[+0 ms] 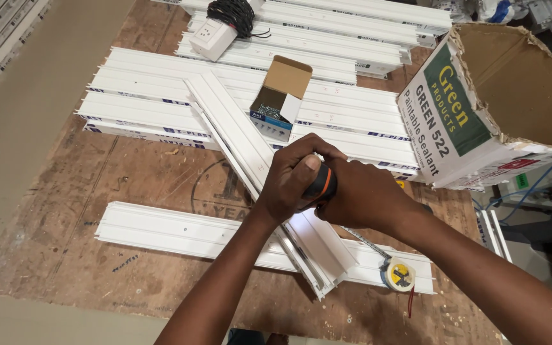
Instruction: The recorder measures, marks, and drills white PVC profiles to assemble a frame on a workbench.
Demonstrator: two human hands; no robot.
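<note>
Both my hands meet over a white plastic channel strip (231, 121) that lies diagonally across the wooden board. My right hand (362, 195) grips a tool with a black and orange handle (321, 182), its tip hidden under my fingers. My left hand (292, 176) wraps over the top of the same handle and presses down on the strip. A second long white strip (161, 230) lies flat beneath it, running left to right.
A small open cardboard box of screws (279, 99) sits on stacked white strips (148, 96). A large open carton (499, 102) stands at right. A yellow tape measure (398, 275) lies near the board's front edge. A white socket with black cable (215, 35) rests at the back.
</note>
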